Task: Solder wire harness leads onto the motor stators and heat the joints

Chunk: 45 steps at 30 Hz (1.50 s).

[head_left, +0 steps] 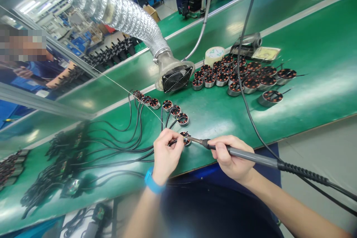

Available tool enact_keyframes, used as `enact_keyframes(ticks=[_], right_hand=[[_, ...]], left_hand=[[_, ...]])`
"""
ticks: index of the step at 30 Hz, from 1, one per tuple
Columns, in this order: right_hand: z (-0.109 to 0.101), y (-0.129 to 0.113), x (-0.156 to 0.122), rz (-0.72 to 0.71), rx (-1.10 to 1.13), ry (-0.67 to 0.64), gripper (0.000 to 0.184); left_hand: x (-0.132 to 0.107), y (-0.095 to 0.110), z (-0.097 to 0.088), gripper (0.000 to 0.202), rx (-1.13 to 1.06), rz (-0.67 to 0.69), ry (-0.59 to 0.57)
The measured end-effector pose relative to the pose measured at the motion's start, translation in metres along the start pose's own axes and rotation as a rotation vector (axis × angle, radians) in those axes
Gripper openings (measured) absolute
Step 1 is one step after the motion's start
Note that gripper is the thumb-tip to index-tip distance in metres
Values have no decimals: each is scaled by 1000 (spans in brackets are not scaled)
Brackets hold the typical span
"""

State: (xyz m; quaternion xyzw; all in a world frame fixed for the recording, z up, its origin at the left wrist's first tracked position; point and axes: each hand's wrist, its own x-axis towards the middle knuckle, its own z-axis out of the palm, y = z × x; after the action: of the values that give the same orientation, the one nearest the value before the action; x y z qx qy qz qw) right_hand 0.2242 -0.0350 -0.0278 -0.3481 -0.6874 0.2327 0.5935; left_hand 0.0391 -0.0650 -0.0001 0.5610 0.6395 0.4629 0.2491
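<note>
- Currently, the left hand [167, 152] is pinched closed on a black cable [175, 142], whose end meets a wound motor stator [185, 138] just ahead of the fingers.
- The right hand [230, 156] is closed firmly around a soldering iron [245, 155], its tip at that stator.
- Beyond the grip, further stators [182, 119] trail cables across a green workbench mat [212, 119]; a fume extractor [175, 78] stands past them.

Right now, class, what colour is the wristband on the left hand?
Bright blue; the wristband shows best in the head view.
</note>
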Motion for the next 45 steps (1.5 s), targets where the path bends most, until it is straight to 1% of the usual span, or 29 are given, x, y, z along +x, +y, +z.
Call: enact_keyframes(ticks=[4, 9, 15, 19, 22, 24, 27, 29, 32, 35, 39, 45], right_hand=[[0, 1, -3, 67, 32, 9, 14], [2, 2, -6, 183, 40, 95, 19], [1, 3, -7, 208, 49, 123, 21], [0, 2, -6, 159, 43, 90, 17], [-1, -1, -1, 105, 45, 14, 14], [0, -3, 5, 29, 25, -41, 16], [4, -3, 14, -137, 0, -94, 24], [9, -1, 17, -198, -6, -111, 30], [16, 3, 18, -199, -36, -137, 34], [22, 6, 19, -206, -42, -198, 39], [26, 7, 22, -237, -49, -271, 43], [30, 8, 23, -230, -7, -361, 46]], left_hand=[[0, 0, 0, 19, -1, 3, 2], [0, -1, 0, 19, 4, 10, 7], [-1, -2, 0, 19, 4, 13, 11], [0, -2, 1, 19, 1, 7, 9], [0, -1, 1, 20, -4, 2, 8], [0, -1, 0, 20, -3, 6, 7], [0, -2, -1, 19, 2, 14, 0], [0, -2, -1, 19, 9, 24, -5], [0, -2, -2, 18, 21, 32, -8], [0, -1, -2, 19, 23, 28, -7], [0, 0, -3, 20, 27, 33, -9], [-1, 1, -3, 19, 31, 62, -11]])
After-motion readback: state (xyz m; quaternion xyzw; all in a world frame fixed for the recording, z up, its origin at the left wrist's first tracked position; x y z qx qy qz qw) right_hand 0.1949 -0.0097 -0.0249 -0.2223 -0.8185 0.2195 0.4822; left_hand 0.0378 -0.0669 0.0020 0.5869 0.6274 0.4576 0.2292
